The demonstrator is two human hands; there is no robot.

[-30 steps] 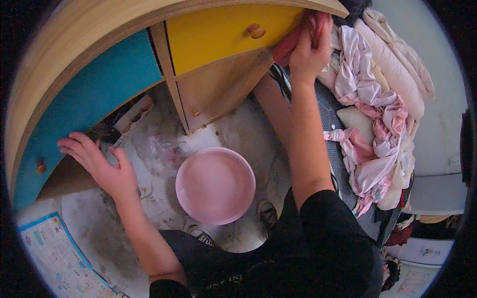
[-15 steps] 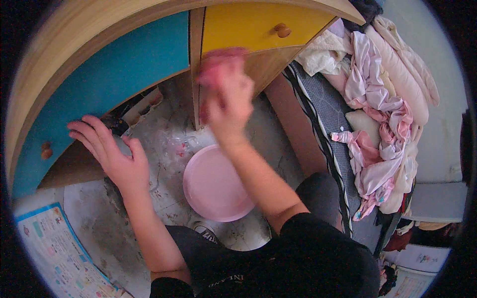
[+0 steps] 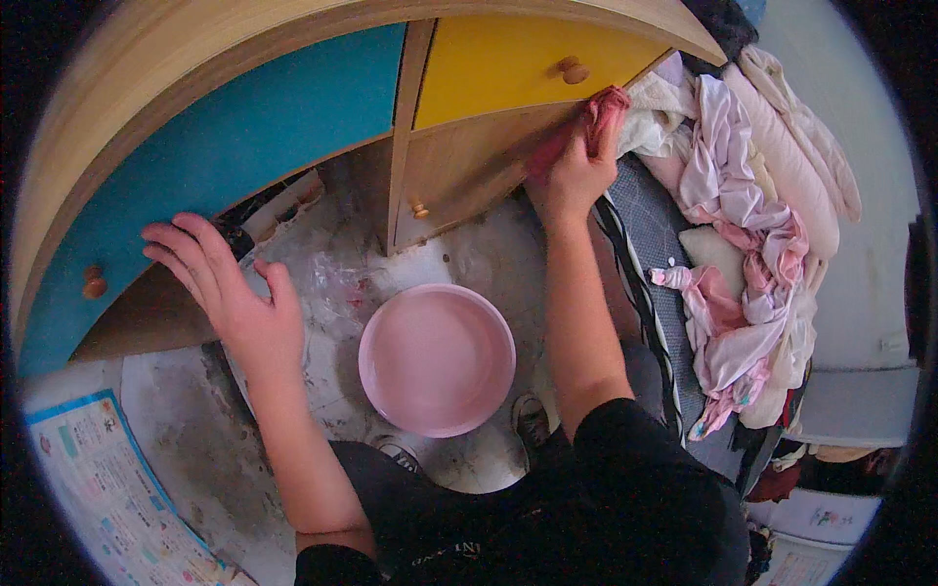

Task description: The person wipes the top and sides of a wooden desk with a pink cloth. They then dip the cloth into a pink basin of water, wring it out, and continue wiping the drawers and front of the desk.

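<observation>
i read this as a wipe-down of the cabinet fronts that's partway through, though i can't tell by eye which panels are already clean. the pink cloth (image 3: 598,115) sits at the upper centre-right of the frame, pressed against the plain wooden door (image 3: 469,171) just under the yellow drawer (image 3: 508,61). the pink basin (image 3: 437,358) stands on the stained floor (image 3: 176,410) at centre frame, well apart from the cloth, and i can't make out whether there's water in it. the blue door (image 3: 225,127) at upper left shows no cloth on it; my guess is that much of the surface is left to do

my right hand (image 3: 572,176) is curled closed around the bunched cloth, fingers gripping it against the wood. my left hand (image 3: 230,288) at middle left is spread wide, fingers splayed, holding nothing; it looks braced at the lower edge of the blue door, near its small round knob (image 3: 94,283). a heap of pale clothes (image 3: 743,215) lies along the right side
</observation>
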